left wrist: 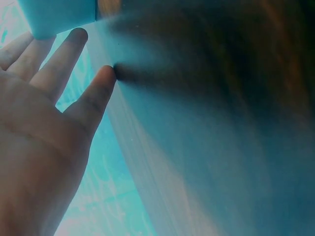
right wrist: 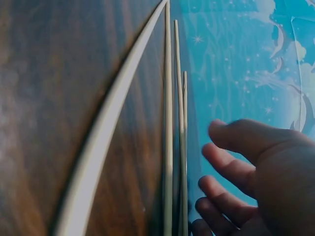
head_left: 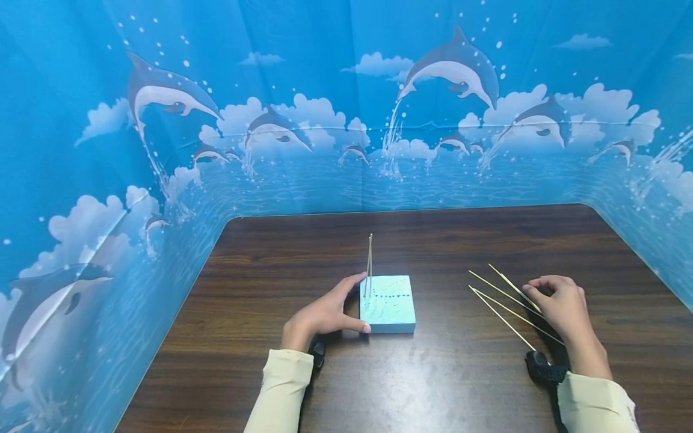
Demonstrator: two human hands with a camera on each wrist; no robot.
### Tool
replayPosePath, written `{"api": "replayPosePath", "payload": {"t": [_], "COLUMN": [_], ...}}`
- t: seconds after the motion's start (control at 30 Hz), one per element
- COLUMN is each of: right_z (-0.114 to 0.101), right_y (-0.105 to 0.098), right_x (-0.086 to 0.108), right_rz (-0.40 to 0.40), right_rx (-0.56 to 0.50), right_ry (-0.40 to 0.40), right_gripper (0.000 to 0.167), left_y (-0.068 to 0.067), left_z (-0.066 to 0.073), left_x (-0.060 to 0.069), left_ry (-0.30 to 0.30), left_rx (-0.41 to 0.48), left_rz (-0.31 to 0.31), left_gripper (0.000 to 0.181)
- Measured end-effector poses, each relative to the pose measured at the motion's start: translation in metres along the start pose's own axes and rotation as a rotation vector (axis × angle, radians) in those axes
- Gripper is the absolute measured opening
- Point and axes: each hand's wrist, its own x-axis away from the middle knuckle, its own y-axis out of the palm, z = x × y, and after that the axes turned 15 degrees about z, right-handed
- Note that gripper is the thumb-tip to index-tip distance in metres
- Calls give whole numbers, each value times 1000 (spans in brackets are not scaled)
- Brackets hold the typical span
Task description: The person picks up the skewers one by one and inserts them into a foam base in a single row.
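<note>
A light blue foam block (head_left: pixel 387 310) lies on the table, a row of dark holes across its top. Two thin wooden sticks (head_left: pixel 370 258) stand upright near its left edge. My left hand (head_left: pixel 325 310) holds the block from the left, thumb at the front corner and a finger at the back corner. In the left wrist view, other fingers of the left hand (left wrist: pixel 49 113) stretch out beside the block (left wrist: pixel 61 17). On the right, several loose sticks (head_left: pixel 503 322) lie fanned out. My right hand (head_left: pixel 563 307) hovers over them with loosely bent fingers, nothing visible between them.
The dark wood-grain table (head_left: pixel 260 270) has rounded back corners. A blue curtain (head_left: pixel 325 180) printed with dolphins and clouds surrounds its back and sides. Black wrist straps (head_left: pixel 544 368) sit at both cuffs.
</note>
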Motion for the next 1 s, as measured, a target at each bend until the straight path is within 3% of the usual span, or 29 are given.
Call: {"api": "replayPosePath", "payload": {"t": [0.3,0.67,1.0], "right_z": [3,0,-2], "right_y": [-2,-1,-1], "right_x": [-1,-2,-1], "right_rz": [-190,-208,-176], "right_rx": [61,92,113], "right_ry": [105,136,106], "right_gripper": [35,29,23], "left_y": [0,0,1], "left_z": [1,0,-2], "left_x": [1,1,0], "left_ry": [3,1,5], "left_rx": [21,14,5], "left_rz": [4,0,3], "left_gripper": [107,107,108]}}
